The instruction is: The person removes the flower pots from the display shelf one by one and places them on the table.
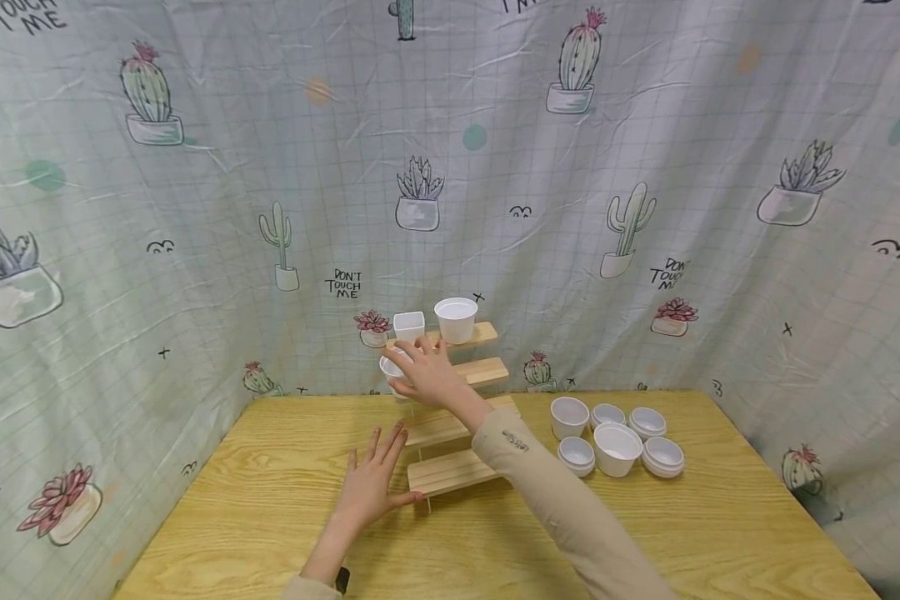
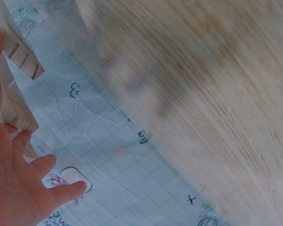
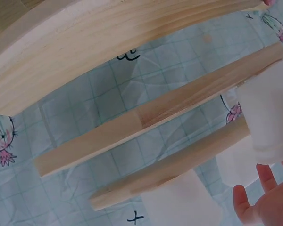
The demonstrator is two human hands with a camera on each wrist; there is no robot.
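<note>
A wooden tiered stand rises on the table in steps. My right hand reaches across it and pinches a round white cup by its rim, at the left end of the second shelf from the top. In the right wrist view that cup shows against the shelf end, thumb out of frame. Spread and fairly straight, the fingers of my left hand lie along the stand's left side, the thumb touching the bottom shelf. A small square white pot and a larger round white cup occupy the top shelf.
To the right of the stand, several white cups stand on the wooden table: two taller ones, including this front cup, and low ones such as this short cup. A cactus-print curtain hangs close behind and at both sides.
</note>
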